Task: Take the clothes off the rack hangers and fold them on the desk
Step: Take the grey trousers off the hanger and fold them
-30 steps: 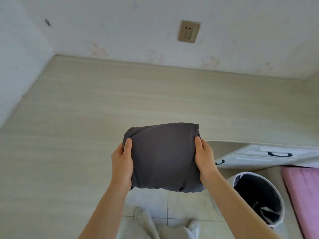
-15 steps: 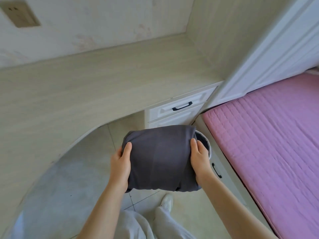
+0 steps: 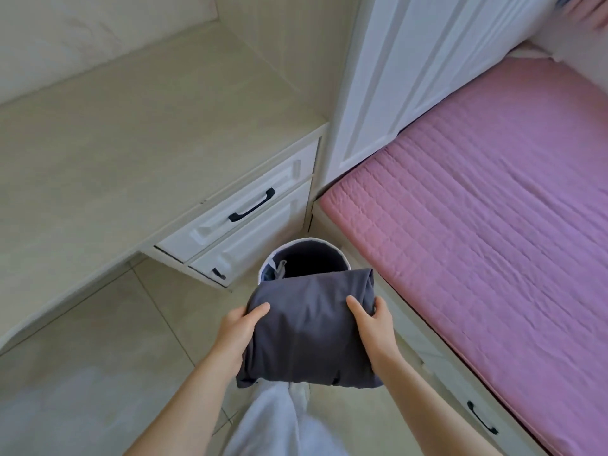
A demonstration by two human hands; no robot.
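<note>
A folded dark grey garment [image 3: 309,327] is held in the air between both hands, above the floor. My left hand [image 3: 238,329] grips its left edge, thumb on top. My right hand [image 3: 373,324] grips its right edge, thumb on top as well. The garment's far edge overlaps the near rim of a round laundry basket [image 3: 309,250] with a white rim and dark inside, which stands on the floor just beyond it. The pale wood desk [image 3: 115,153] lies to the left. No rack or hangers are in view.
White drawers with black handles [image 3: 251,205] sit under the desk's right end. A bed with a pink quilted cover [image 3: 493,209] fills the right side, with a white wardrobe [image 3: 411,67] behind it. My legs in light trousers stand on the tiled floor [image 3: 98,373].
The view has swung right from the desk toward the bed and basket. The folded garment, held the same way by both hands, has left the desk and now hangs near the basket.
</note>
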